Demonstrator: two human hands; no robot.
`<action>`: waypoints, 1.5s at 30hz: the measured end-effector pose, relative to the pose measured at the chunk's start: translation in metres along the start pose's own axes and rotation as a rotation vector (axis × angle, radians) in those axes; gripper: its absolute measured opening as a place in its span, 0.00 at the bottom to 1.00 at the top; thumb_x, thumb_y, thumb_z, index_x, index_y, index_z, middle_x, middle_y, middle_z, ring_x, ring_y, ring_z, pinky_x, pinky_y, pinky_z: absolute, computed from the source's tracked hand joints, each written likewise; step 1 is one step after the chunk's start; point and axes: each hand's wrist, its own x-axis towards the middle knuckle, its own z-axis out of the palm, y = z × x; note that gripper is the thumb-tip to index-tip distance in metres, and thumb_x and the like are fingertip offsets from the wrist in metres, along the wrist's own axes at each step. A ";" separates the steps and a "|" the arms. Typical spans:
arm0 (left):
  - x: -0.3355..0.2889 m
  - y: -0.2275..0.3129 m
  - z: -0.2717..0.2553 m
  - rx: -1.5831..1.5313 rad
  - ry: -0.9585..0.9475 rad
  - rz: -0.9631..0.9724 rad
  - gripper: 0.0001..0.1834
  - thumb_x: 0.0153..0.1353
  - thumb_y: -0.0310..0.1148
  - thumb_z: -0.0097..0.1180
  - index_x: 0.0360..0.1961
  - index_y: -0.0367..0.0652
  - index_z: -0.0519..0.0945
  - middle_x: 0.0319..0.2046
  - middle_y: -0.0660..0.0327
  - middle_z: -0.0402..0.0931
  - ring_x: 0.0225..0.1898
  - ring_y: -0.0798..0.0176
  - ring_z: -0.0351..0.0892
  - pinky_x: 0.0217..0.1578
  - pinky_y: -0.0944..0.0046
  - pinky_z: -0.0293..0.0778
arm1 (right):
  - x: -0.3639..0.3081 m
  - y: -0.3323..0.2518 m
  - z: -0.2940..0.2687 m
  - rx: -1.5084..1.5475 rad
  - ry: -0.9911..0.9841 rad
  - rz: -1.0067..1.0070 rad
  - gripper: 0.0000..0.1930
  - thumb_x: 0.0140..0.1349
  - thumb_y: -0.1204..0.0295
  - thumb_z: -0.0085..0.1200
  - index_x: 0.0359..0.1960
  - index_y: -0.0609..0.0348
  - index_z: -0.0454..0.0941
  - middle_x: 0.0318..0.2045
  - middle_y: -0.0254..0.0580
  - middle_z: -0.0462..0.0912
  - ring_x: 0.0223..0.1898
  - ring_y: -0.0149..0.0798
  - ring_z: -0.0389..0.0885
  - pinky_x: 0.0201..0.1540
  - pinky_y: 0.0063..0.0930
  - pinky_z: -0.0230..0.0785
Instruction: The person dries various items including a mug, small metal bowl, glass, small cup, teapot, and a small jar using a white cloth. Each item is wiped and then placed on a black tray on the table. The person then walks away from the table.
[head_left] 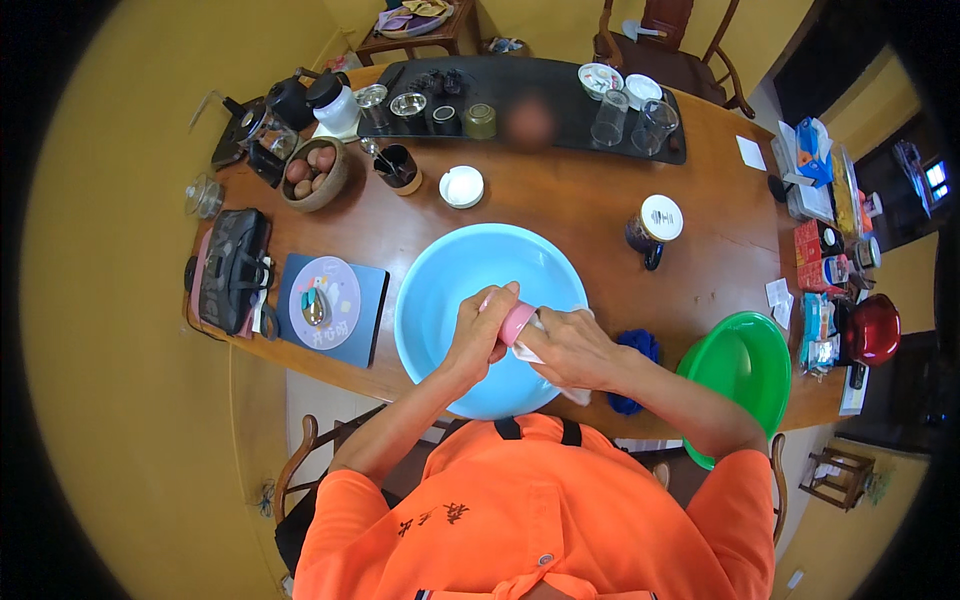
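Over a light blue basin (420, 275) at the table's near edge, my two hands meet. My left hand (476, 338) is closed round a small pink cup-like piece (517, 322), tilted toward the right. A white cloth (527, 353) is gripped in my right hand (580, 350) and pressed to the pink piece's opening; part of the cloth hangs down by the basin's rim. My right fingertips are partly hidden by the piece and the cloth.
Right of the basin lie a dark blue cloth bundle (637, 370) and a green basin (760, 370). A lidded mug (655, 225) stands beyond them. Leftward are a purple round plate (325, 300) and a black bag (232, 270). Glasses (610, 120) stand on a dark tray (560, 85).
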 end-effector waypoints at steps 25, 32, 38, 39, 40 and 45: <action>-0.013 -0.035 -0.016 -1.094 -0.468 -0.138 0.30 0.66 0.58 0.37 0.38 0.38 0.77 0.27 0.53 0.73 0.08 0.70 0.51 0.10 0.70 0.52 | -0.075 -0.007 -0.026 2.268 0.252 0.859 0.17 0.62 0.56 0.49 0.26 0.55 0.63 0.16 0.30 0.60 0.17 0.27 0.57 0.19 0.22 0.50; -0.019 -0.053 0.006 -1.169 -0.677 -0.166 0.33 0.67 0.62 0.32 0.41 0.41 0.76 0.24 0.50 0.73 0.07 0.71 0.52 0.11 0.71 0.55 | -0.089 -0.008 -0.010 2.323 0.292 0.896 0.18 0.62 0.55 0.47 0.24 0.55 0.62 0.16 0.29 0.57 0.17 0.26 0.52 0.19 0.22 0.45; -0.016 -0.055 0.014 -1.146 -0.710 -0.153 0.30 0.69 0.59 0.30 0.44 0.44 0.75 0.26 0.49 0.74 0.10 0.70 0.58 0.12 0.71 0.58 | -0.097 -0.004 0.001 2.343 0.302 0.987 0.19 0.61 0.54 0.47 0.23 0.54 0.61 0.16 0.29 0.56 0.17 0.27 0.53 0.19 0.23 0.46; -0.016 -0.055 0.014 -1.142 -0.665 -0.166 0.29 0.69 0.58 0.31 0.44 0.45 0.74 0.27 0.50 0.74 0.11 0.69 0.60 0.13 0.71 0.59 | -0.098 -0.003 0.002 2.377 0.291 0.973 0.19 0.61 0.54 0.47 0.23 0.54 0.61 0.16 0.29 0.57 0.17 0.27 0.54 0.19 0.24 0.46; -0.014 -0.051 0.013 -1.121 -0.626 -0.177 0.28 0.69 0.58 0.31 0.45 0.46 0.73 0.28 0.50 0.75 0.13 0.68 0.63 0.14 0.71 0.60 | -0.092 -0.007 -0.001 2.337 0.309 1.000 0.19 0.61 0.54 0.47 0.23 0.55 0.62 0.16 0.30 0.58 0.18 0.28 0.55 0.19 0.24 0.47; 0.013 -0.035 -0.003 -0.643 -0.461 -0.080 0.19 0.68 0.50 0.42 0.48 0.47 0.71 0.36 0.58 0.75 0.25 0.64 0.73 0.23 0.66 0.69 | -0.103 -0.003 0.009 2.438 0.333 0.893 0.16 0.65 0.58 0.44 0.27 0.57 0.64 0.18 0.31 0.60 0.19 0.29 0.57 0.22 0.25 0.53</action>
